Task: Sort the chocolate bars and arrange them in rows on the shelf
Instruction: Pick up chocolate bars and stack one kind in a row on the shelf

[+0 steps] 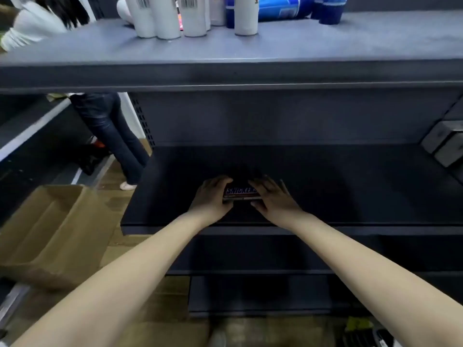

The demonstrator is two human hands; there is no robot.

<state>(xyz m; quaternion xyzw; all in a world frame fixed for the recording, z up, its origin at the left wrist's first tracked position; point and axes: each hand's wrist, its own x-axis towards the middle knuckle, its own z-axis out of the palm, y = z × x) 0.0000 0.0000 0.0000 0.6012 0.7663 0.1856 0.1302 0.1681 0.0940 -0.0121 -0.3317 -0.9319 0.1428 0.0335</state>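
Head view of a dark shelf [325, 186]. Both arms reach forward onto it. The left hand [211, 197] and right hand [271, 197] grip opposite ends of a small stack of Snickers bars [241, 192], fingers curled over the far edge and thumbs at the near edge; the top bar lies flat with its label up. The stack sits on the shelf near its middle, a little back from the front edge. The shelf around the stack is bare; grey boxes [444, 144] stand at its far right. The upper shelf [275, 48] carries white bottles [165, 16] and blue bottles [288, 7]. An open carton [50, 234] lies on the floor at left. Another person [112, 131] stands beyond it.
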